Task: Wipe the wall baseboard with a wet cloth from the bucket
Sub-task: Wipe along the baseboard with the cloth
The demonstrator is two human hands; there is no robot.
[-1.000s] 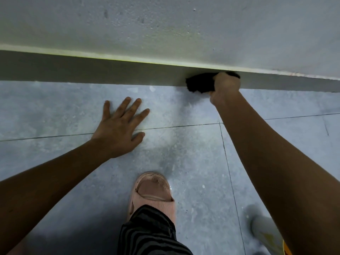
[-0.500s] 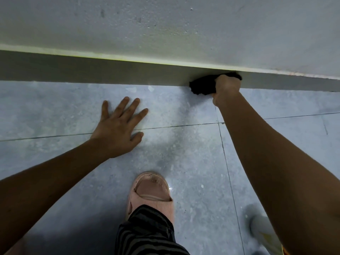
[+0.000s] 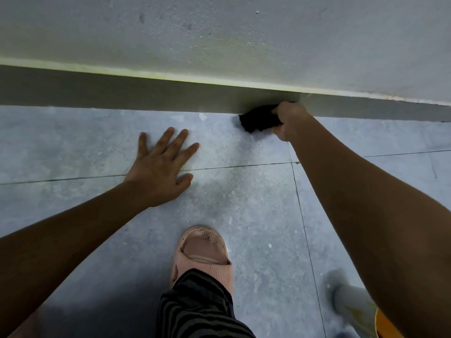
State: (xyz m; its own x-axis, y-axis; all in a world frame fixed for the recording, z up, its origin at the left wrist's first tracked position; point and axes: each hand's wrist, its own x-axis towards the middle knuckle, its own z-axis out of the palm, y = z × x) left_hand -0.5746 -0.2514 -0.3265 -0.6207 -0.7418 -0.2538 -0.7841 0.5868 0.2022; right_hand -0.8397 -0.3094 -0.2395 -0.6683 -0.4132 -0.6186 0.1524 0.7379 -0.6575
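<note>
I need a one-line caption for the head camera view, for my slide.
Right hand presses a dark cloth low on the grey baseboard while the left hand lies flat on the tiled floor.

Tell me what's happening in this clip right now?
A person crouches by a wall, cleaning. The right hand grips a dark cloth and presses it against the grey baseboard where it meets the floor. The left hand lies flat, fingers spread, on the tiled floor for support. A pink slipper stands below. No bucket is clearly in view.

Left hand [image 3: 161,172] lies flat, fingers spread; right hand [image 3: 289,120] is fisted, arm outstretched.
</note>
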